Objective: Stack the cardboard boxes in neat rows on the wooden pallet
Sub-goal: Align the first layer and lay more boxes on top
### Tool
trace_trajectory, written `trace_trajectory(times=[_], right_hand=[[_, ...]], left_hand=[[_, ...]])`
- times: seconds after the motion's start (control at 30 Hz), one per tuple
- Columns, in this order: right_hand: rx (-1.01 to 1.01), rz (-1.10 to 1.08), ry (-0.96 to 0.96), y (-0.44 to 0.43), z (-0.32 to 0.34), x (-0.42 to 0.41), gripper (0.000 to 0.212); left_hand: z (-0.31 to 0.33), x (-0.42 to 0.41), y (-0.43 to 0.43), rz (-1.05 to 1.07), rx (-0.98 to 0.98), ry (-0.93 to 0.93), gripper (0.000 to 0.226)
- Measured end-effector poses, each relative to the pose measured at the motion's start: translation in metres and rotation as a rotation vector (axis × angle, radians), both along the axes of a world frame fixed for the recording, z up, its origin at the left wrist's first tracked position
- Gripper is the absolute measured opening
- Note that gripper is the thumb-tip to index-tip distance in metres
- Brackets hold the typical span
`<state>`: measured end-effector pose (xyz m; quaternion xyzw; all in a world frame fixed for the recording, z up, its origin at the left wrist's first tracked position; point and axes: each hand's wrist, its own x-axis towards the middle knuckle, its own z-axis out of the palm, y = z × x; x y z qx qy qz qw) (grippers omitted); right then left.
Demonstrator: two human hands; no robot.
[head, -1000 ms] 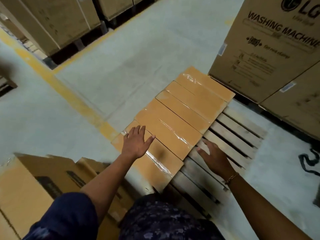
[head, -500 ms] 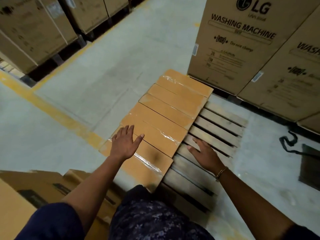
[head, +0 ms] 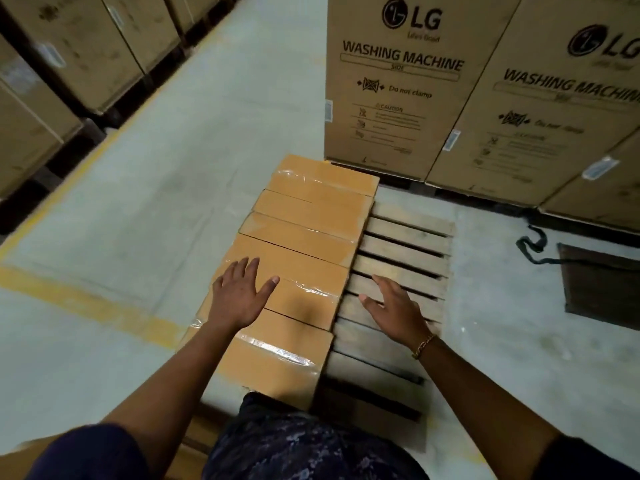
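A row of several flat, taped cardboard boxes lies side by side along the left half of the wooden pallet. My left hand is spread flat, fingers apart, over the boxes near the front of the row, holding nothing. My right hand hovers open over the bare slats just right of the row's edge, close to the boxes' ends. The nearest box sits at the pallet's front edge, above my knee.
Tall washing machine cartons stand right behind the pallet. More large cartons on pallets line the far left beyond a yellow floor line. A dark mat and a black strap lie on the floor at right.
The view has swung to the right and closer; the brown cartons at lower left have left the view. Both hands stay spread in about the same places over the boxes and slats.
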<state>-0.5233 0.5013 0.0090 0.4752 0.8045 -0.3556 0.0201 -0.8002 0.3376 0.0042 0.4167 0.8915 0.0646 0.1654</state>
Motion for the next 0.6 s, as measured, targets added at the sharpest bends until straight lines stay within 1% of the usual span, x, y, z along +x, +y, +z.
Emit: trace_trajectory(times=[0.13,0.43,0.6], right_hand=[[0.0,-0.041,-0.027,-0.003,-0.008,-0.022,0.065],[-0.056,-0.254,-0.12,-0.031,-0.016,-0.107,0.07],[-0.096,-0.34,-0.137,-0.046,-0.015,-0.138,0.067]], left_hand=[[-0.006,-0.033,0.013,-0.064,-0.021,-0.015,0.104],[-0.014,-0.128,0.034,-0.263,-0.076,-0.068,0.106],[-0.018,-0.181,0.04,-0.337,-0.099,-0.059,0.103]])
